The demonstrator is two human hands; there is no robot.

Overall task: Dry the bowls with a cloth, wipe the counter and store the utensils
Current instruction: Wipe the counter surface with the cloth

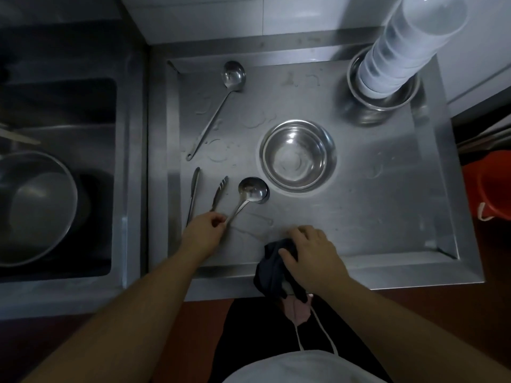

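Note:
A steel bowl [298, 155] stands upright in the middle of the steel counter [373, 205]. My left hand [203, 229] pinches the handle of a steel ladle [252, 191] whose scoop lies just left of the bowl. Steel tongs [206, 193] lie open beside that hand. A second, longer ladle [221, 99] lies at the back left. My right hand [312, 251] grips a dark cloth [273, 272] at the counter's front edge, with part of the cloth hanging over it. Water marks dot the counter.
At the back right, a tall stack of clear plastic bowls [409, 48] stands in nested steel bowls [384, 99]. On the left, a sink [63, 172] holds a large steel basin [36, 205]. A red bucket [492, 186] sits on the floor at right.

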